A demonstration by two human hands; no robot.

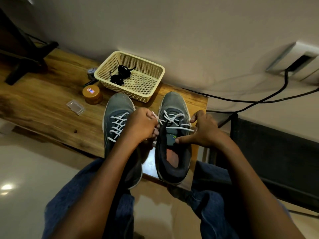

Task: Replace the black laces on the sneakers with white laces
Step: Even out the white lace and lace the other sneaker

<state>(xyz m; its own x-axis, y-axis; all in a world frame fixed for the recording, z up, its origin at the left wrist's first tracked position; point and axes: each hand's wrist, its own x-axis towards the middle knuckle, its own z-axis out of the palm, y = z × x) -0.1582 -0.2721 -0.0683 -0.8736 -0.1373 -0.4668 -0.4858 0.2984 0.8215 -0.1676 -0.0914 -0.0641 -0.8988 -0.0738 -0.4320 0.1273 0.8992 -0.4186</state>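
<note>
Sticker (pixel 90 90) on jar lid (pixel 91 91) (red-blue, writing unreadable).

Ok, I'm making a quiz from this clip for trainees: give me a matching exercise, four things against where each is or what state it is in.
Things:
1. black laces
2. left sneaker
3. right sneaker
4. orange-lidded jar

States:
a. white lace only partly threaded
b. on the table left of the basket
c. inside the basket
d. white lace threaded up its rows

Pairs: 1-c, 2-d, 3-a, 4-b
</note>
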